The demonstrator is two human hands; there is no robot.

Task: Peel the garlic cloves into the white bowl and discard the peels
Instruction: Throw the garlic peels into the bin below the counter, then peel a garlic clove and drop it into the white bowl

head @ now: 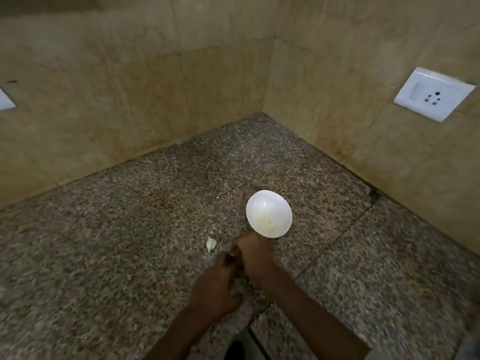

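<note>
A small white bowl (269, 213) stands on the speckled granite counter (155, 229), with a few pale peeled cloves at its bottom. One unpeeled garlic clove (211, 243) lies on the counter left of the bowl. My left hand (217, 287) and my right hand (254, 258) sit close together just in front of the bowl, both with curled fingers meeting over something small. What they hold is hidden by the fingers and by blur.
Beige tiled walls meet in a corner behind the counter. A white wall socket (433, 93) sits on the right wall, and part of another plate (5, 100) shows at the far left. The counter's front edge runs below my forearms.
</note>
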